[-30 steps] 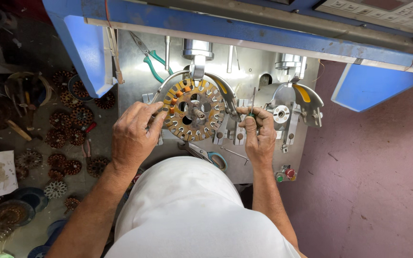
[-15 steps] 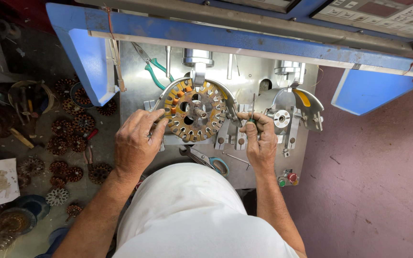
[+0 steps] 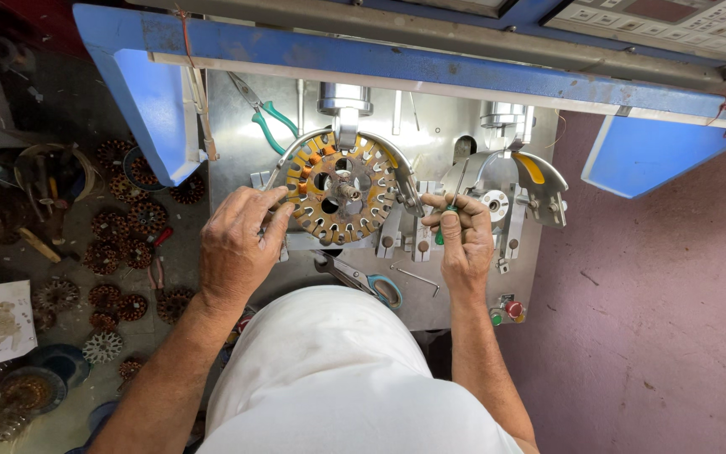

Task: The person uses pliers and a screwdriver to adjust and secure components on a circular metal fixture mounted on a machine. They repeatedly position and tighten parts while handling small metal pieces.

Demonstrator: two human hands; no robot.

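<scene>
Risk, as I judge it: the round slotted steel stator core with orange slot liners [image 3: 342,189] sits on the spindle of the grey metal winding machine plate [image 3: 237,126], and the left hand [image 3: 237,244] rests right at its near-left rim. If the core turns or the curved guide arm over it swings, the fingers [image 3: 275,202] could be nipped between rim and guide. A slip of the tool in the other hand could scratch a liner or bend a slot tooth.

Left hand: loosely curled, not gripping; fingertips touch the core's near-left edge, palm down over the plate.

Right hand [image 3: 462,235]: closed in a fist around a thin green-handled screwdriver [image 3: 455,197], shaft pointing to the far side, just right of the core and apart from it.

Nearby: scissors with blue handles [image 3: 363,280] lie on the plate's near edge between the two forearms. Green-handled pliers [image 3: 264,113] lie far left on the plate. Many wound copper stators [image 3: 115,244] litter the floor at left.
</scene>
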